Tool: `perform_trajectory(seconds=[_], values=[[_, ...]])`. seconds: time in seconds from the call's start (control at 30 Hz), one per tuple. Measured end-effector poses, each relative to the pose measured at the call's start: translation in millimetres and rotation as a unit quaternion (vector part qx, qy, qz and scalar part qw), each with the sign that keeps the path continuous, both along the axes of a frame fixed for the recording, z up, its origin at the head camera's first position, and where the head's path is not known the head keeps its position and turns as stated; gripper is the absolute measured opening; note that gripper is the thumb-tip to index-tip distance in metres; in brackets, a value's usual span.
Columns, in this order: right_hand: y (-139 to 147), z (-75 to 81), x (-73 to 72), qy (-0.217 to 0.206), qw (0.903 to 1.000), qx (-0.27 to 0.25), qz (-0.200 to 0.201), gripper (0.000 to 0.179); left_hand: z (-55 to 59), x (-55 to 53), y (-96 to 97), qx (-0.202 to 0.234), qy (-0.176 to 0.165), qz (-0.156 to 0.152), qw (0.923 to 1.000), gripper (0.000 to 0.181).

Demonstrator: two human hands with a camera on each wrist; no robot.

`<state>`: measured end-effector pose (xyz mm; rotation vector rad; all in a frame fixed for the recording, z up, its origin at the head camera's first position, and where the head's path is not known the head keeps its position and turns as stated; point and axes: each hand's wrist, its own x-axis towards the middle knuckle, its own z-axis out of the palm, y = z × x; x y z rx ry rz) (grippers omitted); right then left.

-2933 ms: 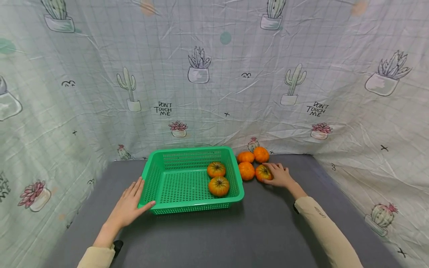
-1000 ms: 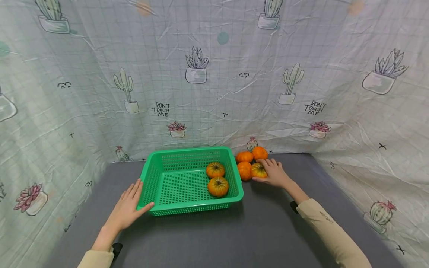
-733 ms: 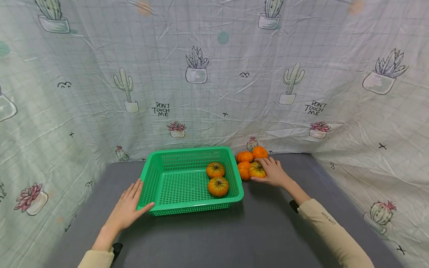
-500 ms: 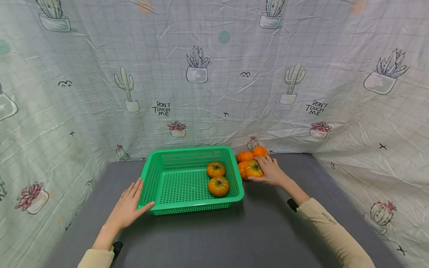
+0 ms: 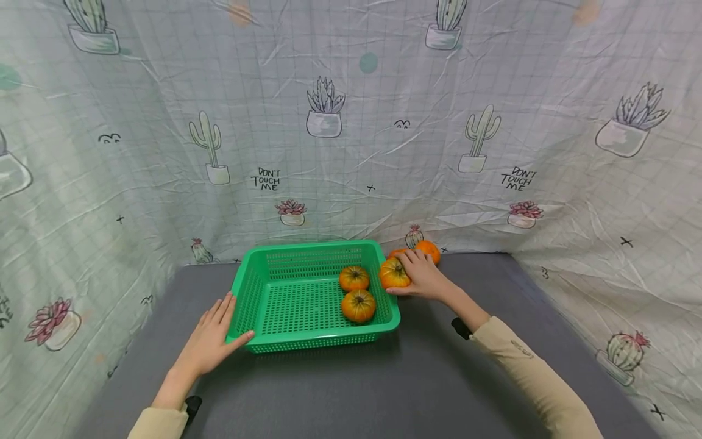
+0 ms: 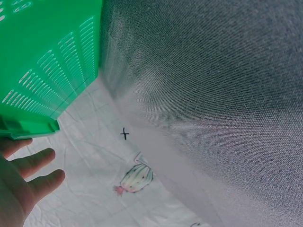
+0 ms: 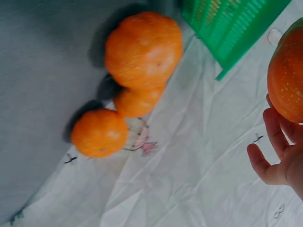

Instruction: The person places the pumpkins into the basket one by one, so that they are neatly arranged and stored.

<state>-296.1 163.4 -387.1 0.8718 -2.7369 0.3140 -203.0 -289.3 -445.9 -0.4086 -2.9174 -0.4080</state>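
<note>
My right hand (image 5: 423,277) grips a small orange pumpkin with greenish streaks (image 5: 394,273), held up at the right rim of the green basket (image 5: 307,335). In the right wrist view the same pumpkin (image 7: 289,75) is cut off at the right edge, with fingers curled under it. Two similar pumpkins lie inside the basket, one at the back (image 5: 353,278) and one in front (image 5: 359,306). My left hand (image 5: 205,341) rests with straight fingers against the basket's left rim; the left wrist view shows its fingers (image 6: 42,184) by the green rim (image 6: 33,130).
Several plain orange pumpkins stand on the grey table (image 5: 340,390) right of the basket; the right wrist view shows a large one (image 7: 143,49), a partly hidden one (image 7: 138,101) and another (image 7: 99,133). A cactus-printed cloth (image 5: 367,152) hangs behind and at both sides.
My right hand has lifted the streaked pumpkin off the table beside the other pumpkins and carried it left to the basket's rim. The left hand and basket stay in place.
</note>
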Motion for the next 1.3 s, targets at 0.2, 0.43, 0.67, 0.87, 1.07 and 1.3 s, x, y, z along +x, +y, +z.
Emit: perform_trajectory(seconds=[0.2,0.43,0.67,0.87,1.07,1.3], values=[[-19.3,6.0,-4.8,0.010,0.9997,0.003,0.022,0.072,0.3,1.9,0.9,-0.006,-0.005,0.002,1.0000,0.090],[-41.6,15.2,-14.2,0.008,0.9993,0.021,0.030,0.078,-0.2,2.4,1.6,-0.005,-0.003,0.004,1.0000,0.090],[-63.7,25.1,-20.8,0.010,0.9986,0.037,0.037,0.076,0.3,2.7,1.5,-0.005,-0.001,0.003,1.0000,0.089],[-80.3,32.4,-28.3,0.019,0.9979,0.044,0.043,0.080,1.3,2.1,1.9,-0.004,-0.002,0.001,1.0000,0.089],[-94.3,32.1,-36.7,0.010,0.9971,0.057,0.051,0.085,1.0,2.4,2.3,0.000,-0.006,0.003,1.0000,0.090],[-114.2,33.2,-48.1,-0.001,0.9958,0.079,0.046,0.080,2.2,2.5,2.6,0.004,-0.004,0.001,1.0000,0.090]])
